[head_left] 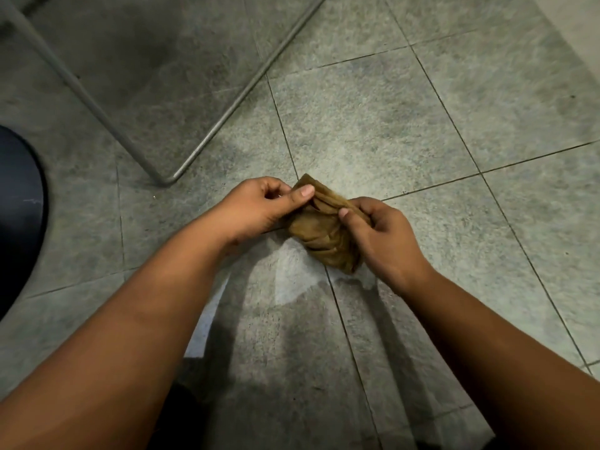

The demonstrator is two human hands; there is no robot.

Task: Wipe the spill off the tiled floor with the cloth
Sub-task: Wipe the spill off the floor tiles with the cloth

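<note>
Far left: dark rounded object [16,222], partly out of frame, can't identify. Next to it a bent metal tube frame [181,172], corner resting on the tiled floor [422,125].

Left hand [259,206]: thumb and curled fingers pinching the upper-left end of the brown cloth [324,232]. The cloth is bunched into a wad of folds and looks held just above the floor, over a grout line; can't confirm whether its underside touches the tile.

Right hand [386,235]: thumb pressed on the wad's right side, fingers curled around it from the outside. Both hands have a grip.

Wet sheen [292,280] sits directly below and toward the camera from the cloth, bright under the light. Likely the spill, edges hard to trace.

Step, as I read it: gathering or refolding the cloth, wiping pass not underway here.

Next move needs: cloth pressed flat onto the wet patch, one palm on top, strokes pulled across the sheen and the grout line.
</note>
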